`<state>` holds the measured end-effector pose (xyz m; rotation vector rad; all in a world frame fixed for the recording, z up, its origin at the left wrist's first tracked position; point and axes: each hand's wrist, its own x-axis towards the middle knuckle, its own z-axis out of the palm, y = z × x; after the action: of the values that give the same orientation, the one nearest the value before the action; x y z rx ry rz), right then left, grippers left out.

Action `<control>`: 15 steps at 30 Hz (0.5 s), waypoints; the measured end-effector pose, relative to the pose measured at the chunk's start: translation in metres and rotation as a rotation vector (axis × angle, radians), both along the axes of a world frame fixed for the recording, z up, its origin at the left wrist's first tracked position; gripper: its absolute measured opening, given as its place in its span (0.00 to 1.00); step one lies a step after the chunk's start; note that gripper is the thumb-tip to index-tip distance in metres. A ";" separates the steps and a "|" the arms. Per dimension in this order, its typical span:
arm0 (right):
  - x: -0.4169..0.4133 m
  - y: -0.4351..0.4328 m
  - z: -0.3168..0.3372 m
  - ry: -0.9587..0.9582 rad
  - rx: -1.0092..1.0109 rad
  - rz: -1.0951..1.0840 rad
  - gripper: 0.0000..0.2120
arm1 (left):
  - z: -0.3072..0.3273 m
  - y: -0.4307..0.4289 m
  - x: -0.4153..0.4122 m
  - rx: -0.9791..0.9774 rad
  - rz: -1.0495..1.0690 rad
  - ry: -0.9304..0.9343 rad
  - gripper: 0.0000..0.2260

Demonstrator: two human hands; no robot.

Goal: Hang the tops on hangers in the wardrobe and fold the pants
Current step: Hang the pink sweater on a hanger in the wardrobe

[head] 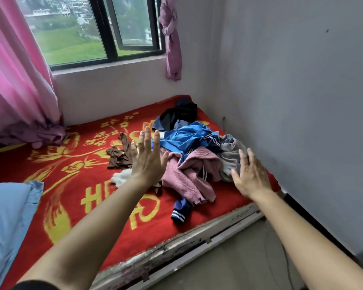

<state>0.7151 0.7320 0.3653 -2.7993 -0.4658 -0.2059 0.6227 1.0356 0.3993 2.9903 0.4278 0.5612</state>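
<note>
A: Entry one, the hands?
B: Left hand (148, 158): raised over the near-left side of the clothes pile (197, 147), fingers (147, 139) straight and spread, holding nothing. Right hand (250, 176): over the pile's right edge by the grey garment (228, 155), fingers likewise spread and empty. Whether it touches the cloth cannot be told.

A: Entry two, the garments?
B: All are heaped on the bed (82, 185), in the far corner beside the wall (291, 101).
- Blue striped tracksuit garment (184, 139): on top.
- Pink garment (189, 174): in front of the blue one.
- Black garment (182, 114): behind.
- Brown garment (120, 155): just left of the heap.
- White cloth (122, 176): near the left wrist.
- Navy striped cuff (179, 212): trailing toward the bed's near edge.

No hanger or wardrobe is in view.

A: Entry three, hazards?
B: By my judgement, the pieces overlap and are probably tangled, so lifting one may drag others along. The navy cuff could then slip off the near edge onto the floor. Crumpled as they are, tops and pants are hard to tell apart, and a wrong sort would put pants on a hanger. Nothing looks sorted yet.
</note>
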 end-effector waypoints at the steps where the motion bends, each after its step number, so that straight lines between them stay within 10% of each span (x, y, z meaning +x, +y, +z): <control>1: 0.005 0.003 -0.010 0.031 -0.022 -0.002 0.37 | -0.008 0.007 0.011 -0.007 -0.007 0.018 0.33; 15: 0.194 0.046 -0.143 0.408 -0.082 0.017 0.36 | -0.163 0.027 0.186 -0.199 0.160 0.416 0.37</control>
<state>0.9091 0.7776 0.2223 -2.8085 -0.4037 0.3894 0.8082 1.0625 0.2363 2.8821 0.7067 -0.1017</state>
